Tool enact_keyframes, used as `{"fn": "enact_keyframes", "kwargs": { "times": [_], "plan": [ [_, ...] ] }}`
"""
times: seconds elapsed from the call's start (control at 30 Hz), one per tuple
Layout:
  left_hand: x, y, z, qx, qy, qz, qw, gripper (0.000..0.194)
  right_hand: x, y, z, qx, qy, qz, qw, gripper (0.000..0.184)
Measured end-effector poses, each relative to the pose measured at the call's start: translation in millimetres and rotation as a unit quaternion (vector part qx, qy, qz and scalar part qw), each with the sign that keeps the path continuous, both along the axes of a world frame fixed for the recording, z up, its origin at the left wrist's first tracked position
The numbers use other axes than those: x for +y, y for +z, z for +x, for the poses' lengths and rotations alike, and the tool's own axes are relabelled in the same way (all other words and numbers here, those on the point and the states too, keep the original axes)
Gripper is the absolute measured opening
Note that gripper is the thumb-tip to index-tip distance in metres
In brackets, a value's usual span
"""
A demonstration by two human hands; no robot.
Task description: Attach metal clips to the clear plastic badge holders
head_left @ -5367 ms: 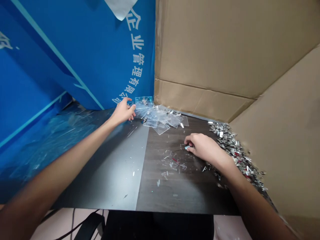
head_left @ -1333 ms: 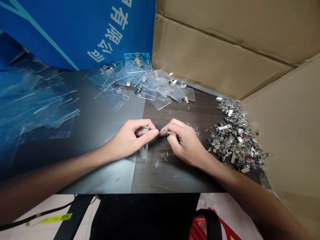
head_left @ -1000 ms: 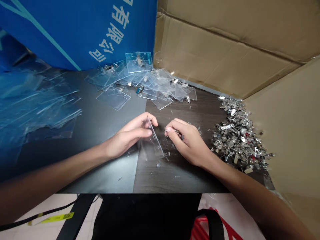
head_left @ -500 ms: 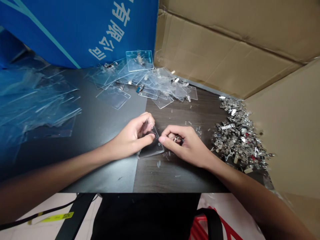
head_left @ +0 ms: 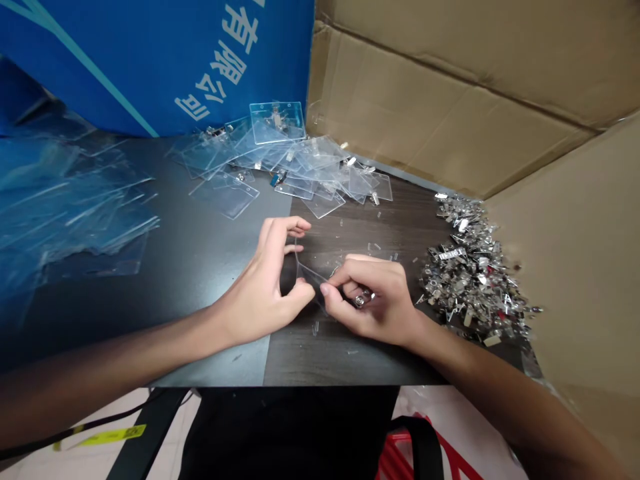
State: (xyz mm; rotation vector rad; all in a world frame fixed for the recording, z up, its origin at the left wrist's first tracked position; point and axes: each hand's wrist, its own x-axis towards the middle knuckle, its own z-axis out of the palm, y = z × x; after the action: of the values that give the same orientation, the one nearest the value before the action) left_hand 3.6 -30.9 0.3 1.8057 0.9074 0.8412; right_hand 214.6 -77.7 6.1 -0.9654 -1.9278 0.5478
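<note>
Head view, sleeve pile: bluish plastic, spread at far left.
Left hand: thumb and fingers parted about the clear sleeve; whether they grip it, I cannot tell.
Badge pile: clear holders overlapping at the table's back.
Clear sleeve: tilted, between both hands.
Right hand: thumb and forefinger pinching the clear sleeve's edge, metal clip within the curled fingers.
Clip heap: silvery, far right.

Your left hand is spread pretty wide, thumb well apart from the fingertips. Your right hand is kinda curled up, with its thumb and index finger pinching. Left forearm and right forearm are both bare, slanting inward.
</note>
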Motion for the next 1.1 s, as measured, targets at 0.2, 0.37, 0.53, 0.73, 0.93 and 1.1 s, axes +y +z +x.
{"fn": "enact_keyframes", "kwargs": {
  "times": [0.2,0.37,0.53,0.73,0.93,1.1],
  "plan": [
    [-3.1,-5.5,4.5,-0.124,-0.044,-0.190,0.973,0.059,-2.1,-1.0,-0.8,0.003,0.000,0.007,1.000,0.015],
    [10.8,-7.3,1.9,-0.155,-0.023,-0.209,0.965,0.044,-0.5,4.5,2.4,-0.008,-0.016,-0.065,0.998,0.013],
    [20.9,-10.5,0.5,-0.205,-0.012,-0.284,0.937,0.043,5.9,3.2,4.7,-0.004,-0.066,-0.116,0.991,0.026],
    [19.7,-8.5,3.6,-0.210,-0.001,-0.317,0.925,0.040,9.3,-2.2,4.5,-0.019,-0.065,-0.146,0.987,0.024],
    [21.2,-8.8,4.0,-0.209,-0.076,-0.309,0.925,0.036,8.5,-2.3,3.7,-0.015,-0.067,-0.138,0.988,0.025],
    [17.7,-6.7,1.2,-0.160,-0.166,-0.352,0.907,0.045,5.0,-0.2,2.7,0.011,-0.086,-0.118,0.989,0.013]
  ]
}}
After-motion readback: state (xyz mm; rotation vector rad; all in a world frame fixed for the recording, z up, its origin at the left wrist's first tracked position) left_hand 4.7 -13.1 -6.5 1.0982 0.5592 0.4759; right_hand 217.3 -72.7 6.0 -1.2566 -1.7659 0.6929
